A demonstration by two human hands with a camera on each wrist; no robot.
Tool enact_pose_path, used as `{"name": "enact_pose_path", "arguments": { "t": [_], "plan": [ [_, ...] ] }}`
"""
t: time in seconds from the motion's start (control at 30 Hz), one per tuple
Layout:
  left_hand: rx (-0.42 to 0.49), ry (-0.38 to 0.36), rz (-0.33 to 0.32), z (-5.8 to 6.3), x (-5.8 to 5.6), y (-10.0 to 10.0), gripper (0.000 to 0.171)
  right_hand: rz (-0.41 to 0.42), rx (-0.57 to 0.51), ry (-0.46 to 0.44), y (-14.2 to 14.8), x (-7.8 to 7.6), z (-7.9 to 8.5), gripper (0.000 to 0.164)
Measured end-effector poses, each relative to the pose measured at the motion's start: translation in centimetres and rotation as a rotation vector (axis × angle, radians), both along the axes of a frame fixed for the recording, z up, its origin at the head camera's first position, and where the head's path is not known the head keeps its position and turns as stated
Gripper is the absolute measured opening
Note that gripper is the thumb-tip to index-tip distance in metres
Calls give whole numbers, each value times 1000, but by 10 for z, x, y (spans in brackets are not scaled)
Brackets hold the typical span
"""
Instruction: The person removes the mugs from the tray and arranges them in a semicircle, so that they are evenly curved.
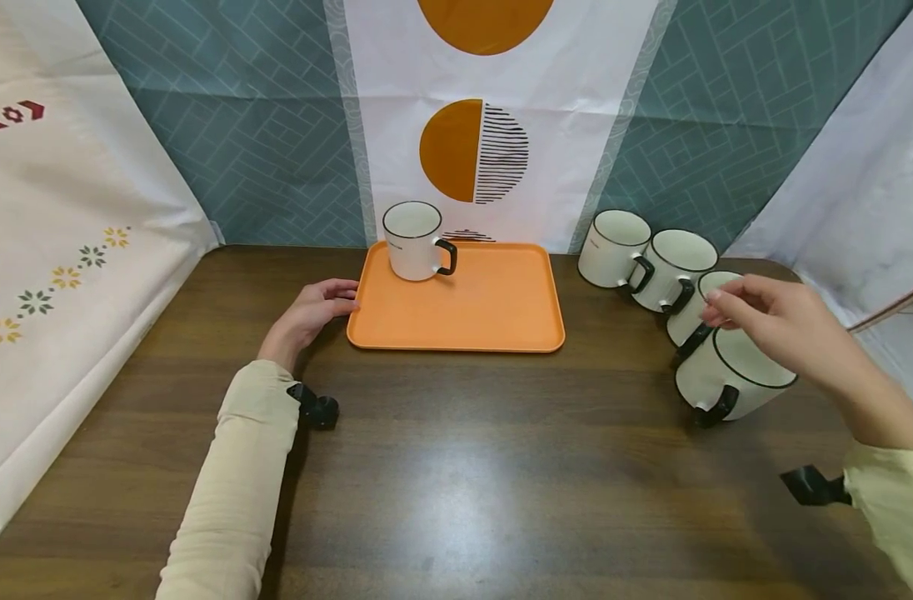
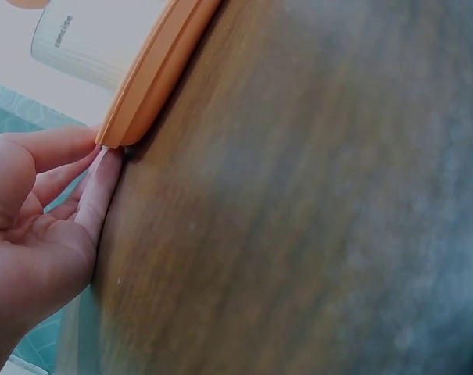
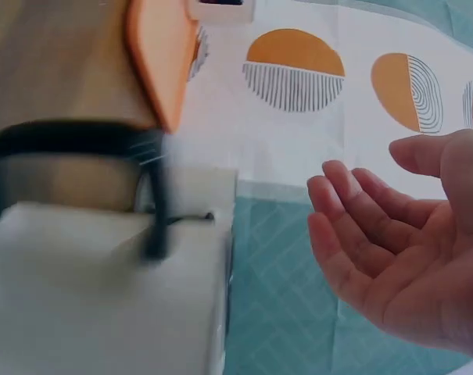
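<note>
An orange tray (image 1: 494, 312) lies on the table, with a white mug (image 1: 411, 258) standing upright at its back left; the mug has a black rim and black handle. At the tray's left edge, my left hand (image 1: 310, 315) pinches the rim; fingertips meet the tray's edge (image 2: 146, 98) in the left wrist view. My right hand (image 1: 786, 321) hovers over the nearest white mug (image 1: 726, 375) on the right, loosely curled and holding nothing. In the right wrist view its fingers (image 3: 361, 242) are apart from the blurred mug (image 3: 103, 289).
Behind the nearest mug, more white mugs (image 1: 614, 250) of the same kind stand in a slanting row toward the back wall. A patterned cloth (image 1: 276, 125) hangs behind the table (image 1: 441, 467). White cloths flank both sides.
</note>
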State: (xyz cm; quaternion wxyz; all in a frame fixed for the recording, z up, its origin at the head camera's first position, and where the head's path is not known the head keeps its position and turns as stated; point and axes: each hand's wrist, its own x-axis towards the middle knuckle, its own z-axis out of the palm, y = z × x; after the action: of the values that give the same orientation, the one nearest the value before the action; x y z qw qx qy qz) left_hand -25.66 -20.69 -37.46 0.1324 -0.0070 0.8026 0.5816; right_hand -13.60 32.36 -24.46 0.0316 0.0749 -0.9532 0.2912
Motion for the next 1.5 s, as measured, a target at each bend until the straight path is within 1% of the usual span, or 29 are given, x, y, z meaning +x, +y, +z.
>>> {"name": "enact_pose_path", "arguments": {
  "t": [0.13, 0.27, 0.43, 0.5, 0.6, 0.67, 0.73, 0.87, 0.93, 1.07, 1.2, 1.3, 1.43, 1.5],
  "plan": [
    [2, -6, 2, -1, 0, 0, 48, 39, -70, -85, -17, -28, 16, 43],
    [5, -5, 7, 0, 1, -1, 48, 72, -99, -147, -38, -52, 26, 48],
    [1, -3, 0, 1, 0, 1, 49, 107, -147, -230, -63, -79, 32, 54],
    [5, -4, 4, 2, 0, 0, 49, 128, -194, -266, -74, -89, 34, 56],
    [11, -8, 9, 2, 0, -1, 49, 146, -257, -303, -95, -103, 33, 53],
    [10, -8, 8, 2, 1, -1, 49, 153, -291, -331, -107, -113, 28, 51],
    [6, -12, 6, 1, 0, -1, 49, 153, -323, -361, -119, -123, 19, 48],
    [4, -14, 6, 0, 0, 0, 48, 188, -352, -418, -141, -138, -5, 42],
    [6, -12, 7, 1, 0, 0, 48, 206, -363, -435, -154, -143, -15, 39],
    [8, -9, 12, 2, 2, -2, 48, 191, -410, -419, -182, -153, -34, 37],
    [6, -8, 17, 1, 3, -5, 48, 177, -518, -392, -209, -164, -54, 38],
    [10, -5, 18, 1, 2, -4, 48, 166, -621, -376, -225, -170, -67, 40],
    [25, -4, 30, 1, 1, 0, 48, 155, -693, -377, -238, -176, -77, 42],
    [30, -5, 30, 2, 0, 2, 48, 151, -708, -378, -240, -179, -81, 42]
  ]
}}
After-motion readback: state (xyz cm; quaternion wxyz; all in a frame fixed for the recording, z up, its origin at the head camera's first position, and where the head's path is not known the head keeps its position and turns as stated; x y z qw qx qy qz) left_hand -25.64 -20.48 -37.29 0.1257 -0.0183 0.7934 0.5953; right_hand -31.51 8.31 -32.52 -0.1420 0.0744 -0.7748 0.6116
